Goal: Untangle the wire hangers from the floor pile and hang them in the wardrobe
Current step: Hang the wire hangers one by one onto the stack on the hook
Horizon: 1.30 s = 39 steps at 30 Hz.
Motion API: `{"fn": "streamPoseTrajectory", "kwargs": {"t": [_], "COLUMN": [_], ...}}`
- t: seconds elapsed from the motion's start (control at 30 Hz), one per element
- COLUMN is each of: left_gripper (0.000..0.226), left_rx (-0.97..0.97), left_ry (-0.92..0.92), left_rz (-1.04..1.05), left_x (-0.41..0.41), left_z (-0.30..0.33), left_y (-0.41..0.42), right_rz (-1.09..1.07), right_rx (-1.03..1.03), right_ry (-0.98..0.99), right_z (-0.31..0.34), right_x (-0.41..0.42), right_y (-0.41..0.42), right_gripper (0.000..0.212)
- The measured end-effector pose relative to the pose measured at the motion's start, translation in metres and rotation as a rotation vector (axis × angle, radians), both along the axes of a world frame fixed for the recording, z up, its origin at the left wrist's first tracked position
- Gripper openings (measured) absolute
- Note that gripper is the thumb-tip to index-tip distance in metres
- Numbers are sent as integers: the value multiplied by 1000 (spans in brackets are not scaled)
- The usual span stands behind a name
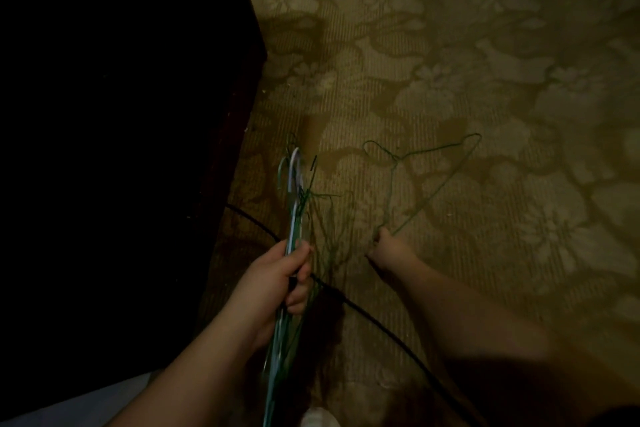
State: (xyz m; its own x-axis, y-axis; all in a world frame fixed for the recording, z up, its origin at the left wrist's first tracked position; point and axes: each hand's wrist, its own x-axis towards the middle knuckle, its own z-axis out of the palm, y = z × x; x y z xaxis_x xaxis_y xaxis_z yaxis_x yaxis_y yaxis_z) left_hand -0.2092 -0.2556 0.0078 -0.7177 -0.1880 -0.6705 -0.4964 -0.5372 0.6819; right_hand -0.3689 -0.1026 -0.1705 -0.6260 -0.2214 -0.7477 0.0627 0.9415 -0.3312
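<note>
One hanger (426, 180) is all I can see on the carpet (485, 45), a thin green wire one lying flat ahead of my right hand (389, 248). That hand has its fingers curled round the hanger's near corner; from there the frame runs away from me, with the hook at the far left end and the long bottom wire slanting up to the right. My left hand (277, 282) is wrapped tight round a bunch of hangers (292, 218), green and pale ones, held nearly upright with their hooks pointing away from me, just left of the loose one. A black cable (381, 326) crosses the floor under both arms, passing close to the right hand. I judge the next move is to lift the single hanger clear of that cable and bring it left to the bunch. The wardrobe, if that is the dark mass (121, 114) on the left, is too dim to make out.
</note>
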Motion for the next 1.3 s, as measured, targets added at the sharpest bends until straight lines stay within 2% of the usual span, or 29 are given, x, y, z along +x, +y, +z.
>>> {"fn": "streamPoseTrajectory", "kwargs": {"t": [0.13,0.2,0.3,0.37,0.43,0.57,0.67,0.8,0.97,1.1,1.3], "left_gripper": [14,16,14,13,14,17,16,13,14,17,10], "left_rx": [20,17,14,6,-4,-42,-21,4,30,48,74], "left_ry": [8,-1,-12,-8,-14,-34,-31,-43,-108,-161,-206], "left_rz": [13,7,24,33,34,1,11,37,66,120,157], "left_x": [-1,-2,-3,-4,-4,-1,-7,-16,4,29,71], "left_z": [2,4,6,4,-1,-4,-1,7,27,71,173], "left_y": [3,7,11,11,10,6,5,8,24,49,94], "right_rz": [155,197,151,149,192,176,202,283,259,264,-181], "right_rx": [98,87,0,20,77,60,91,218,233,171,-156], "right_ry": [110,154,230,187,142,164,105,54,24,143,159], "right_z": [-16,-11,-6,-9,-12,-19,-12,8,76,163,311], "right_x": [12,19,12,1,-3,8,13,28,64,92,118], "right_y": [17,24,18,9,7,15,19,36,68,85,114], "right_gripper": [32,30,30,45,52,30,36,30,30,33,26]}}
